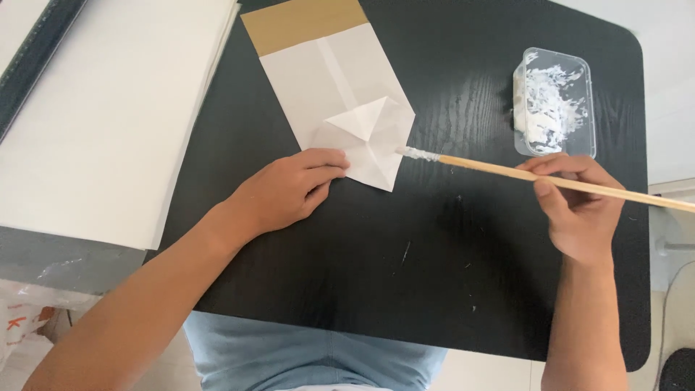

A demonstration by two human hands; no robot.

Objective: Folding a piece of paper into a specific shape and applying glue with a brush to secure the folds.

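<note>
Black woodgrain table [434,275], folded white paper bag [340,108], paste-tipped wooden stick [550,179]

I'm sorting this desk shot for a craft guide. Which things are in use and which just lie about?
In use: left hand pressing folded paper bag; right hand holding wooden stick; paste tub.
Lying about: stack of white sheets; black table.

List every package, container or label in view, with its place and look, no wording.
Paper bag: flat on the black table, top centre; white with a brown end strip, its bottom folded into a diamond; left hand presses it.
Tub: table's right edge; clear rectangular plastic, smeared with white paste.
Plastic bag: lower left, off the table; white with orange marks.
No screens or signs.
</note>
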